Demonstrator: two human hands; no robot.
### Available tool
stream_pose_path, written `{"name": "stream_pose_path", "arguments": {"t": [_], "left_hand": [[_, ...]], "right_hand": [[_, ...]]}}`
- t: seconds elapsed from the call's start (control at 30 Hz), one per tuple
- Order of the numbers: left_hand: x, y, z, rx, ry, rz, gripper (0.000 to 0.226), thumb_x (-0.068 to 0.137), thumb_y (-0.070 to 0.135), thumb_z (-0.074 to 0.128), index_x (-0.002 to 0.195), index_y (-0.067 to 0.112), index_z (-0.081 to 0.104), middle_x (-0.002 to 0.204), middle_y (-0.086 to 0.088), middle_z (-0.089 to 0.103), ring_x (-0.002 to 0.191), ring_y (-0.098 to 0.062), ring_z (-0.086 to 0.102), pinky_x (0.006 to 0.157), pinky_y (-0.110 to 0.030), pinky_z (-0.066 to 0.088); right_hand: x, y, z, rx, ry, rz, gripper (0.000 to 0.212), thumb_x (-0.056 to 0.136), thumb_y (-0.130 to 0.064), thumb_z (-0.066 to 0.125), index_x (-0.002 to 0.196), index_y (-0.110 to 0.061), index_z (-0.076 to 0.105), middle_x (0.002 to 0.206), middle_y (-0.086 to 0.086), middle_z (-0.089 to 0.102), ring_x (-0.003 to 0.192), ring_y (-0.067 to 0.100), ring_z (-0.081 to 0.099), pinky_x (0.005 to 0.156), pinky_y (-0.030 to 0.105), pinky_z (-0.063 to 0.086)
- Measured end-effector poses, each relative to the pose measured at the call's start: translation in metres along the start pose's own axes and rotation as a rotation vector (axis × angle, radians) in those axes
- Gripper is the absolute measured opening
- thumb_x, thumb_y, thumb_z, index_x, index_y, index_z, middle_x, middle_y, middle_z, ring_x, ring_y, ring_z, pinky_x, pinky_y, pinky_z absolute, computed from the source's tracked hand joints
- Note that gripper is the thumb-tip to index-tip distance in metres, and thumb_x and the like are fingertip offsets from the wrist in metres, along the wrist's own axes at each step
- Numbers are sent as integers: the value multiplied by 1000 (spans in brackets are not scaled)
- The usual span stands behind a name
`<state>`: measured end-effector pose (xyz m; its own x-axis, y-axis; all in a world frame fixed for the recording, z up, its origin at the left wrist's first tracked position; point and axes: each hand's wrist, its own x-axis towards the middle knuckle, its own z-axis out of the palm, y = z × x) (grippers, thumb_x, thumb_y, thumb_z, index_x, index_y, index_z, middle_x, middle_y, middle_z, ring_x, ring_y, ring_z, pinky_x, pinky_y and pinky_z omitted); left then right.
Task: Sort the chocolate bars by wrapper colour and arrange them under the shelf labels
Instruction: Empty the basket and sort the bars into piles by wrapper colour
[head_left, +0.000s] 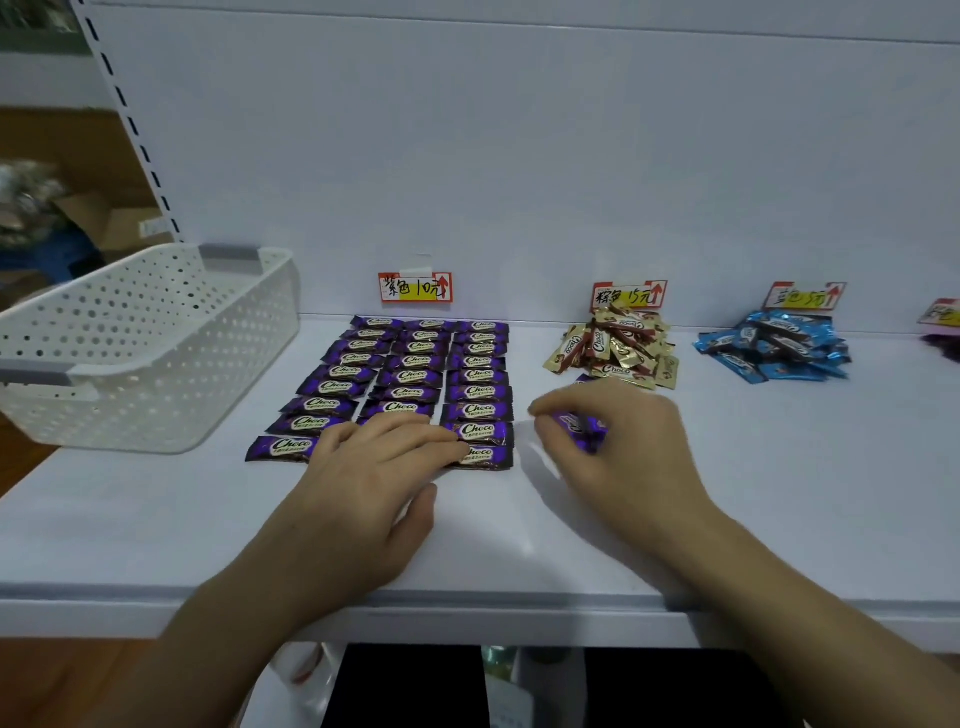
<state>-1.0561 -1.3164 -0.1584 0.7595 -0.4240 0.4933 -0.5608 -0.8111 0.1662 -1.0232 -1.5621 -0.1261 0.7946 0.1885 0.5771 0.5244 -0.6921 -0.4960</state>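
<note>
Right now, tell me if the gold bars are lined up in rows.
No, the gold bars lie in a loose heap under their label.

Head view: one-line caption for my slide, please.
Left hand rests on the purple rows as the right hand pinches one more purple bar; gold pile and blue pile lie heaped farther right.

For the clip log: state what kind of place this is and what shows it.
Likely a small shop, or a mock-up of one: handwritten price labels on the back panel, purple chocolate bars in neat rows beneath, and a slotted shelving upright.
</note>
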Motion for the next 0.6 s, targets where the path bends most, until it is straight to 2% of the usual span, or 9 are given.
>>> {"name": "stream_pose_path", "arguments": {"t": [0.07, 0.13, 0.2, 0.33, 0.4, 0.5, 0.53, 0.6], "left_hand": [[2, 1, -1, 13, 21, 6, 37, 90, 29, 47, 122, 31, 65, 126, 19, 59, 125, -8, 52, 93, -38, 34], [5, 0, -3, 39, 5, 17, 35, 90, 32, 48, 119, 31, 66, 124, 18, 60, 123, -8, 52, 95, -37, 32], [13, 1, -3, 81, -46, 37, 35, 90, 35, 49, 121, 31, 66, 125, 17, 60, 122, -8, 51, 97, -34, 31], [56, 37, -9, 78, -187, -3, 43, 97, 45, 47, 134, 26, 60, 136, 10, 57, 126, -13, 52, 103, -36, 40], [85, 63, -5, 38, -349, -34, 67, 96, 67, 39, 150, 26, 41, 153, 8, 41, 139, -13, 40, 114, -37, 36], [122, 92, 15, 24, -631, -116, 116, 71, 95, 38, 160, 31, 0, 169, 2, 1, 154, -21, 12, 122, -43, 23], [129, 98, 26, 31, -686, -147, 124, 65, 99, 39, 159, 34, -9, 169, -1, -8, 155, -25, 5, 122, -47, 20], [136, 108, 46, 57, -732, -197, 129, 59, 103, 37, 157, 37, -15, 167, -9, -18, 154, -35, -5, 123, -54, 14]], "right_hand": [[11, 6, -18, 160, 14, 103, 14, 87, -13, 72, 89, -25, 80, 86, -22, 73, 86, 1, 66, 75, 13, 49], [23, 22, -37, 211, -65, 184, 17, 88, -12, 70, 90, -26, 79, 85, -20, 74, 86, 0, 67, 73, 16, 52], [27, 44, -49, 115, -124, 217, 17, 90, -15, 69, 92, -29, 78, 88, -18, 74, 88, -2, 67, 75, 19, 53], [14, 86, -59, -23, -73, 280, 19, 91, -14, 66, 88, -30, 76, 86, -18, 71, 84, 0, 65, 74, 25, 54], [6, 100, -62, -43, -82, 301, 21, 92, -14, 65, 87, -32, 75, 86, -17, 71, 84, 1, 64, 72, 21, 51], [3, 110, -65, 35, -48, 346, 19, 94, -17, 65, 88, -33, 74, 87, -17, 71, 82, -1, 62, 68, 15, 43], [3, 110, -65, 55, -38, 356, 18, 94, -17, 64, 89, -33, 73, 87, -18, 70, 82, -2, 62, 68, 14, 42], [2, 112, -66, 79, -34, 363, 18, 95, -18, 64, 89, -33, 73, 85, -17, 70, 82, -1, 62, 68, 16, 43]]}}
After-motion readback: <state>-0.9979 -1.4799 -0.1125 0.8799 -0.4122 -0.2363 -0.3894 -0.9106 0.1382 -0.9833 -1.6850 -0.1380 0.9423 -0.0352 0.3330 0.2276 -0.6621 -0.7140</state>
